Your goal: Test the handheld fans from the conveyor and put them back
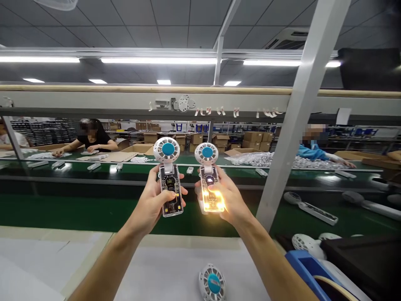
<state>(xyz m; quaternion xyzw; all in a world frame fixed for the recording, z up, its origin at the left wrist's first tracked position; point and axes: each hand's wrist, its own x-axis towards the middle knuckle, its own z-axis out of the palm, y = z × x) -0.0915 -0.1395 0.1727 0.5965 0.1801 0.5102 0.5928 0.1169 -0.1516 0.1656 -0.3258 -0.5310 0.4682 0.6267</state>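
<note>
White and turquoise plastic shows on the round head of a handheld fan with a clear rectangular body over a dark circuit board (171,179), held upright in the left hand (149,205). That hand is closed around the body, its thumb pressed on the lower front near small yellow squares, its fingers wrapping behind and showing past the far edge. Just beside it, the right hand (233,198) is clamped on a matching clear-bodied fan with glowing amber lights (209,171), its thumb across the front. The two fans are apart, raised side by side before a long green conveyor belt (78,209).

Below and between the forearms, a white slotted fan head with a turquoise centre (213,283) lies on the white-covered tabletop (166,263); the picture's lower edge cuts it off. To the right, past a slanting pale metal post (290,113), a white long-handled fan (316,212) lies on the belt, and a blue plastic bin (299,263) stands nearer. Across the belt, a person in a black top (105,136) reaches over white parts, and a blue sleeve (313,153) extends at far right.
</note>
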